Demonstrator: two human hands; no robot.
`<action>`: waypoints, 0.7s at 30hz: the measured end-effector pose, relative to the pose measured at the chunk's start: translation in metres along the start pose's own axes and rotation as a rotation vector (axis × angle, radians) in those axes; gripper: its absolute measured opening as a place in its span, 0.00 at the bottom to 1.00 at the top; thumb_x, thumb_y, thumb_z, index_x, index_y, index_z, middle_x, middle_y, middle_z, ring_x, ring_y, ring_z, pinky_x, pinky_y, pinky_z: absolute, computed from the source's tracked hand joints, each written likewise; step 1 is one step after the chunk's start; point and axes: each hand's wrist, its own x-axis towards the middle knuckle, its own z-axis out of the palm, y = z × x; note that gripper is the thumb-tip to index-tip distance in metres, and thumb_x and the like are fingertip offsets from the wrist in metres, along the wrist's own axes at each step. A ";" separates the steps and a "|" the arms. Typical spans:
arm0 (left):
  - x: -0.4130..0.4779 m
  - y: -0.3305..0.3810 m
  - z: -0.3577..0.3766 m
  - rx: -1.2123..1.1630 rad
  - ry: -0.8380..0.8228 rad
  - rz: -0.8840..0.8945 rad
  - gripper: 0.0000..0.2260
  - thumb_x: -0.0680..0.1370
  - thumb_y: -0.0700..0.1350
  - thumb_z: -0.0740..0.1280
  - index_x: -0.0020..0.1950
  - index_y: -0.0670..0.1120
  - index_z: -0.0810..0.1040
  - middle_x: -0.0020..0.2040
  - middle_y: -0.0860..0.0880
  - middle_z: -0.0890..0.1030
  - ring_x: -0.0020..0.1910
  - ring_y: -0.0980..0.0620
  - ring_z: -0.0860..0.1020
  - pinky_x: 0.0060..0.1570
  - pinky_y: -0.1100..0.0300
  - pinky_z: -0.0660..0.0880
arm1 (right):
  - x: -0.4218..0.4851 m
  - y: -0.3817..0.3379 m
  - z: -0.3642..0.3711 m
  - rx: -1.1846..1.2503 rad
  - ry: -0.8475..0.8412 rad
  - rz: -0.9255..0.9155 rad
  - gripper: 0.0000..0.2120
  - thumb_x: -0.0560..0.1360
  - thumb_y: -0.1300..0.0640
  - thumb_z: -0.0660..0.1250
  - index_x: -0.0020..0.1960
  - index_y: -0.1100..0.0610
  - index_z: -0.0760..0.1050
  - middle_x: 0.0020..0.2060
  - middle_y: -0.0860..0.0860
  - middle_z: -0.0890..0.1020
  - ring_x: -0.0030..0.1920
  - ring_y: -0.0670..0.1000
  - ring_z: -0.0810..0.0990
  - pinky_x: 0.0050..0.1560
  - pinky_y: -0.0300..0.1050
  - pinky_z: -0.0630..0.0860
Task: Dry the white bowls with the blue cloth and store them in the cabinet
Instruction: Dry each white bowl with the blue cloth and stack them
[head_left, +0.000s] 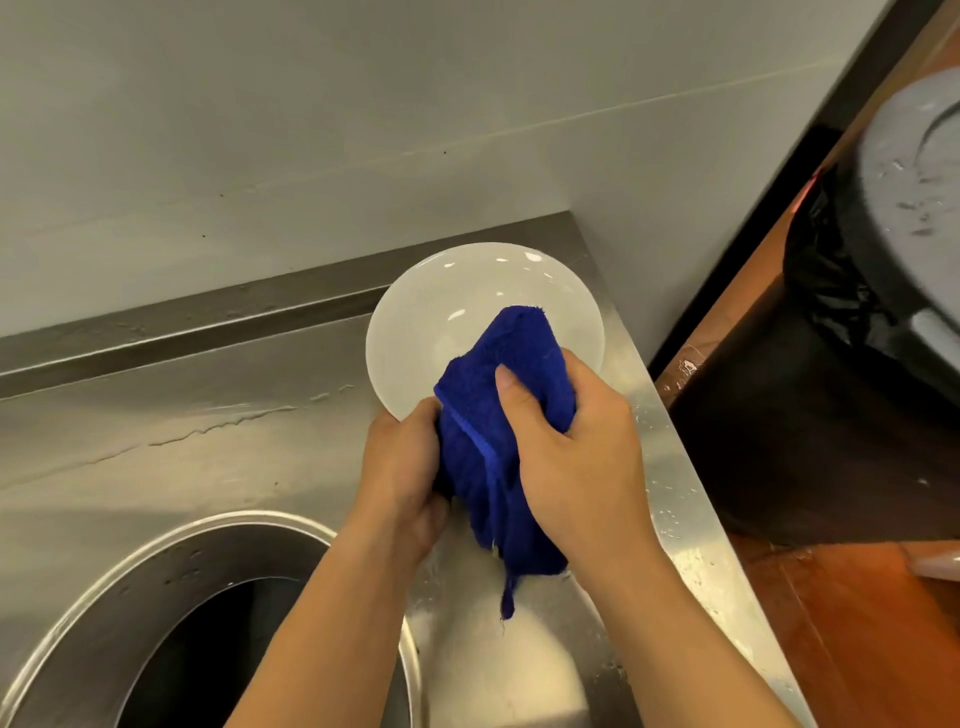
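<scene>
A: How is the scene lit?

B: Evenly and fairly brightly, from overhead. The round white ceramic bowl (467, 312) carries small specular highlights along its far rim. The brushed stainless-steel counter (156, 415) returns broad, soft glare.

A: Where are the shadows?

B: The round steel-rimmed opening (218, 623) in the counter falls to near black inside. The black bin liner (831, 312) at right loses most detail.

A: And sharpness?

B: The centre is reasonably crisp. The grey round lid (914, 156) at upper right is smeared. Straight edges bow near the frame borders, showing wide-angle distortion.
</scene>
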 end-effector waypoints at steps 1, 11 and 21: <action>0.001 -0.001 0.001 -0.005 0.009 0.005 0.10 0.80 0.35 0.68 0.59 0.43 0.85 0.44 0.45 0.90 0.37 0.50 0.89 0.33 0.59 0.83 | 0.001 0.001 -0.001 0.001 -0.001 0.006 0.08 0.81 0.52 0.69 0.43 0.45 0.76 0.30 0.36 0.79 0.33 0.36 0.79 0.31 0.27 0.72; -0.064 0.007 -0.027 -0.159 0.016 0.095 0.18 0.80 0.35 0.67 0.68 0.48 0.81 0.55 0.44 0.90 0.47 0.47 0.90 0.36 0.56 0.84 | -0.018 -0.032 -0.024 0.196 0.059 0.183 0.08 0.81 0.51 0.69 0.43 0.48 0.81 0.35 0.46 0.85 0.36 0.45 0.85 0.39 0.42 0.81; -0.200 0.026 -0.058 -0.103 -0.038 0.144 0.35 0.68 0.67 0.67 0.74 0.56 0.76 0.64 0.49 0.87 0.60 0.48 0.87 0.50 0.49 0.87 | -0.055 -0.123 -0.028 -0.355 0.008 -0.252 0.17 0.77 0.60 0.69 0.64 0.48 0.80 0.51 0.49 0.82 0.46 0.41 0.74 0.49 0.21 0.65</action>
